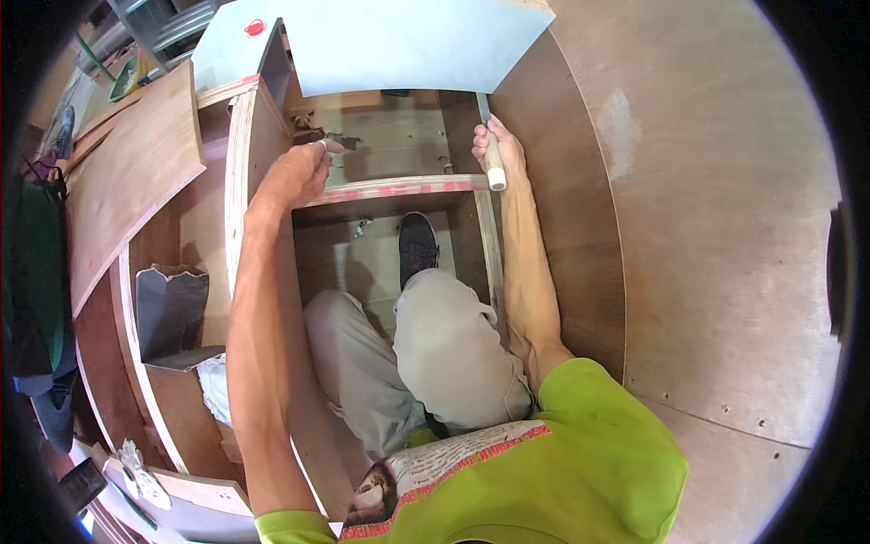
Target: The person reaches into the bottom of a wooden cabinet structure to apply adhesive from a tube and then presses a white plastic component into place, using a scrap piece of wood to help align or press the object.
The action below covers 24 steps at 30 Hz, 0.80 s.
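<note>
My right hand (500, 150) is closed around the pale handle of a hand tool with a white butt end (495, 168). Its narrow grey blade reaches up to the lower edge of a light blue-white panel (408, 45); the blade's tip is hidden, so I cannot tell if it is a chisel or a file. My left hand (304, 170) is curled beside the upright plywood edge (243, 163), above the left end of a plywood crosspiece (399, 189). A small dark piece (349, 141) shows at its fingertips; what the fingers hold is unclear.
My legs and a black shoe (418, 245) are inside the wooden frame. A tall brown panel (707, 227) stands close on the right. To the left are a loose curved plywood sheet (136, 190), open compartments and a torn dark box (172, 313). A red ring (255, 28) lies on the panel.
</note>
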Tool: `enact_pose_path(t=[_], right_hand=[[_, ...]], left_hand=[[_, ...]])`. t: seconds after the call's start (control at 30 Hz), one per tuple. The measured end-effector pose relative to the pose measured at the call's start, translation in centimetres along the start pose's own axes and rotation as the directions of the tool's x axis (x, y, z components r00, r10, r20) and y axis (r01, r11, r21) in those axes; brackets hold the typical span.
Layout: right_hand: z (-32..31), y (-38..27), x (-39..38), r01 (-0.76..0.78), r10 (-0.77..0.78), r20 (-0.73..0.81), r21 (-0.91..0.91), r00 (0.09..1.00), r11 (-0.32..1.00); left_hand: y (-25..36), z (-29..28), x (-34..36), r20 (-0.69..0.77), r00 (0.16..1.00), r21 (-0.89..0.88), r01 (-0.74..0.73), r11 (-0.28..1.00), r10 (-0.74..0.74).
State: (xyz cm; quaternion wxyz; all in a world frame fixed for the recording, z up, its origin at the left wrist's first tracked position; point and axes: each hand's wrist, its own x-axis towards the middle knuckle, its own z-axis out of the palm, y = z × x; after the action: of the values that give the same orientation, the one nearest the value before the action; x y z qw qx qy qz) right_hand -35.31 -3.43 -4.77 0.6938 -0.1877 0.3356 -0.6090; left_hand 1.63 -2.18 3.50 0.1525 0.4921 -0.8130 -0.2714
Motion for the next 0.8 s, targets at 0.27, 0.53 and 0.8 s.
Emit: enact_pose_path(t=[0.27,0.53,0.8], right_hand=[[0.9,1.1,-1.4,-0.023,0.022,-0.098,-0.010,0.995,1.000],[1.2,-0.4,-3.9,-0.051,0.037,0.058,0.259,0.998,0.965],[-1.1,1.7,-5.4,-0.059,0.056,-0.058,-0.053,0.997,0.997]], left_hand=[[0.5,0.0,-0.3,0.023,1.000,0.019,0.001,1.000,-0.001],[0.4,0.0,0.1,0.065,0.997,0.008,0.029,1.000,-0.029],[0.6,0.4,0.6,0.025,0.999,-0.033,-0.036,0.999,0.037]])
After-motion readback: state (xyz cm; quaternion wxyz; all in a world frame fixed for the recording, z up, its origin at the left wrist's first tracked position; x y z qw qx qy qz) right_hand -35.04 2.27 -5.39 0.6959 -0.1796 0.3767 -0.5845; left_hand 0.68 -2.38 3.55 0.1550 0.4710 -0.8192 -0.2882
